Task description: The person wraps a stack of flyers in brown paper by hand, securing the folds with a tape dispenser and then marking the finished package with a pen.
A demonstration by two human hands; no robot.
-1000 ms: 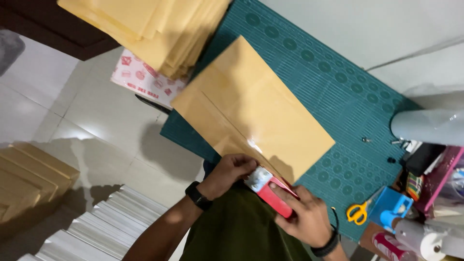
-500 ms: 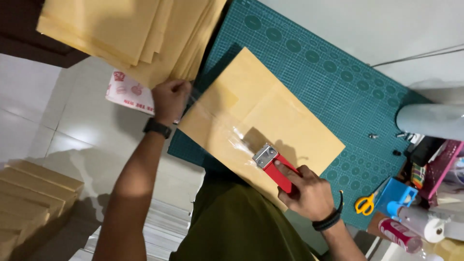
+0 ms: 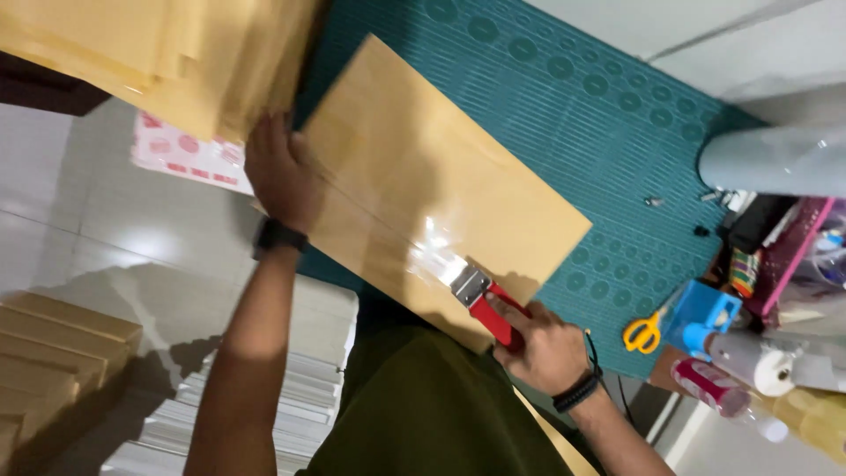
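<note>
Right hand (image 3: pixel 539 345) grip closed on red tape dispenser (image 3: pixel 483 304); left hand (image 3: pixel 280 172) flat, open, pressing brown envelope (image 3: pixel 441 189) on green cutting mat (image 3: pixel 608 132).

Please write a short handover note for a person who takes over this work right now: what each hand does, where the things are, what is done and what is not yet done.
Left hand: pressing flat on the far end of the brown envelope, at the start of the clear tape strip.
Right hand: gripping the red tape dispenser at the envelope's near edge.
Envelope lies on the teal cutting mat, beside a stack of brown envelopes.
Done: tape is laid along the envelope's long edge.
Left: the strip is not yet cut from the dispenser; its near end looks wrinkled and may need smoothing.
</note>
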